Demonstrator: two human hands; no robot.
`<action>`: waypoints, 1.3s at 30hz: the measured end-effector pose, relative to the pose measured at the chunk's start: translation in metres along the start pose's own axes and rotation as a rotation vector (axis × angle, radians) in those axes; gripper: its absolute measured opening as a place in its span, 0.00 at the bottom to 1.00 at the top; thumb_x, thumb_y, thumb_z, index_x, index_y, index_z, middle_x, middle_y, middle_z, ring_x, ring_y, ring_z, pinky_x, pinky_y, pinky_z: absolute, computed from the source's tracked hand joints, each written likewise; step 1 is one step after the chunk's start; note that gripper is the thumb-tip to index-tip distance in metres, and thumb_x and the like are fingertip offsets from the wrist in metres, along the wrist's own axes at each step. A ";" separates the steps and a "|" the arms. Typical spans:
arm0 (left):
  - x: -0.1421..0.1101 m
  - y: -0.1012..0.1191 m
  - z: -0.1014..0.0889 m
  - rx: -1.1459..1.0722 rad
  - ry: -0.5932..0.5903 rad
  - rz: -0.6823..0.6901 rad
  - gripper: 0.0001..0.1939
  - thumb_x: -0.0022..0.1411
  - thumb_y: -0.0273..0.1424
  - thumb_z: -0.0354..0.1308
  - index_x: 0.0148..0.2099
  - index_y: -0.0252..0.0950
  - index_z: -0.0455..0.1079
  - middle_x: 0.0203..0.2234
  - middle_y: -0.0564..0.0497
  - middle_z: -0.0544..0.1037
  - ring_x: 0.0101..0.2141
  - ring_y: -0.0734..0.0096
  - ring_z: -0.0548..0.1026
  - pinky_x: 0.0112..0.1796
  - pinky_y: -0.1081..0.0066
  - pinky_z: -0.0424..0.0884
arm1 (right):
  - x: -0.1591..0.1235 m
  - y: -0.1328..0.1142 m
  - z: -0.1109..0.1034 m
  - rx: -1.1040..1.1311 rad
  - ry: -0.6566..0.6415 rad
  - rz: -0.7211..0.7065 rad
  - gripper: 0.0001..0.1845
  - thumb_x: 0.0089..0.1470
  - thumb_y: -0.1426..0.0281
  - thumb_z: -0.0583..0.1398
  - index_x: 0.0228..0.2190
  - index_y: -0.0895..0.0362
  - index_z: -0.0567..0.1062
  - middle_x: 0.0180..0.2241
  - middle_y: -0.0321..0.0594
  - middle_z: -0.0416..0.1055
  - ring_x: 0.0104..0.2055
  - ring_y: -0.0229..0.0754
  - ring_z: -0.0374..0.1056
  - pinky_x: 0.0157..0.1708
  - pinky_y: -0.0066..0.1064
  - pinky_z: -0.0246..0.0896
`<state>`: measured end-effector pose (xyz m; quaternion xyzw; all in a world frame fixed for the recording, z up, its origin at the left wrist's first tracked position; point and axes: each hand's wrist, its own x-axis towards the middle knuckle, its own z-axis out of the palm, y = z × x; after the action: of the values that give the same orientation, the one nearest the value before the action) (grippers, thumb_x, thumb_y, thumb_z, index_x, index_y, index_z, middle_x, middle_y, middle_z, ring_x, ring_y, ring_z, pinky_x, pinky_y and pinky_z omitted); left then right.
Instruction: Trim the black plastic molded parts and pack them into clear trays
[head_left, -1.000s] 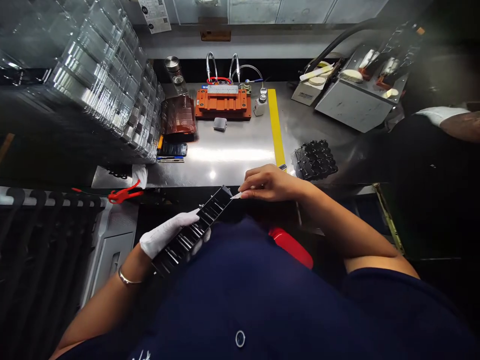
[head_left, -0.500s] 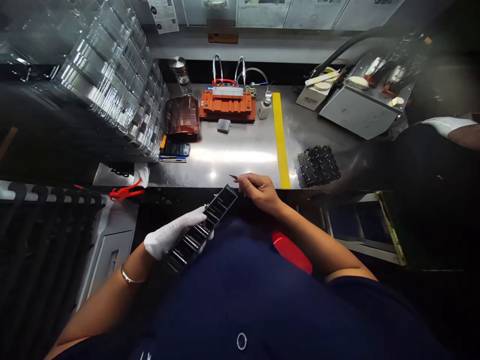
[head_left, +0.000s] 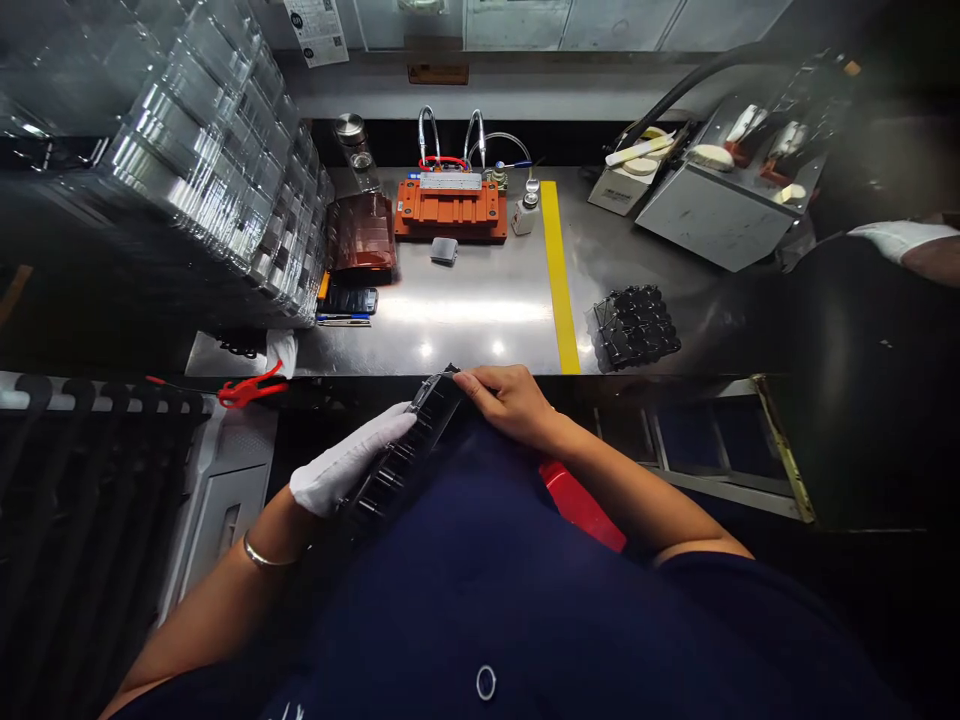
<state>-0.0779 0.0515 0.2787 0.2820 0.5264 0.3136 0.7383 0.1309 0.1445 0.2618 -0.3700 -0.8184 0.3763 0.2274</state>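
My left hand (head_left: 352, 463), in a white glove, is closed around a long black plastic part (head_left: 418, 437) with a row of thin cross ribs. The part slants in front of my body, its upper end near the bench edge, and is tilted so that its side wall shows. My bare right hand (head_left: 510, 400) is at that upper end, thumb and fingers pinched together. The small dark pointed blade seen in it earlier is now mostly hidden by the fingers and the part.
An orange fixture (head_left: 450, 208) stands on the steel bench beside a small white bottle (head_left: 526, 212). Black molded parts (head_left: 637, 325) lie right of the yellow tape (head_left: 560, 280). Clear plastic trays (head_left: 217, 150) are stacked at left. A red air gun (head_left: 251, 390) hangs at the bench edge. Another person's gloved hand (head_left: 904, 240) is at far right.
My right hand has moved slightly left and down onto the upper end of the black part. My left hand has turned the part, so its ribbed inside faces more toward my body.
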 end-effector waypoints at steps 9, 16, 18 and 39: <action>0.010 -0.039 -0.002 0.545 0.562 0.558 0.37 0.48 0.40 0.68 0.58 0.42 0.59 0.51 0.47 0.72 0.52 0.60 0.70 0.55 0.60 0.62 | -0.009 0.000 -0.016 -0.237 0.052 -0.240 0.29 0.61 0.48 0.48 0.30 0.60 0.73 0.23 0.38 0.68 0.24 0.36 0.60 0.26 0.28 0.49; 0.001 -0.061 0.001 0.634 0.556 0.559 0.36 0.45 0.38 0.70 0.56 0.42 0.60 0.49 0.46 0.73 0.51 0.56 0.71 0.54 0.58 0.65 | -0.019 0.001 -0.015 -0.328 0.017 -0.436 0.28 0.61 0.51 0.51 0.18 0.57 0.67 0.17 0.35 0.64 0.21 0.33 0.57 0.23 0.29 0.41; 0.000 -0.061 0.003 0.574 0.530 0.549 0.35 0.46 0.37 0.70 0.55 0.42 0.61 0.49 0.46 0.72 0.50 0.56 0.72 0.53 0.58 0.66 | -0.020 0.002 -0.016 -0.333 0.047 -0.485 0.28 0.60 0.52 0.53 0.17 0.57 0.66 0.16 0.34 0.62 0.20 0.33 0.56 0.23 0.29 0.41; -0.009 -0.040 0.013 0.246 0.456 0.351 0.28 0.43 0.37 0.70 0.46 0.39 0.65 0.39 0.50 0.76 0.41 0.61 0.75 0.46 0.61 0.70 | -0.030 -0.002 -0.018 -0.066 -0.037 -0.328 0.26 0.65 0.57 0.46 0.24 0.58 0.71 0.21 0.37 0.68 0.23 0.34 0.62 0.25 0.26 0.51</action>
<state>-0.0612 0.0183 0.2578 0.3781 0.6557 0.4254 0.4961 0.1605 0.1285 0.2713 -0.2318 -0.8838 0.3138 0.2583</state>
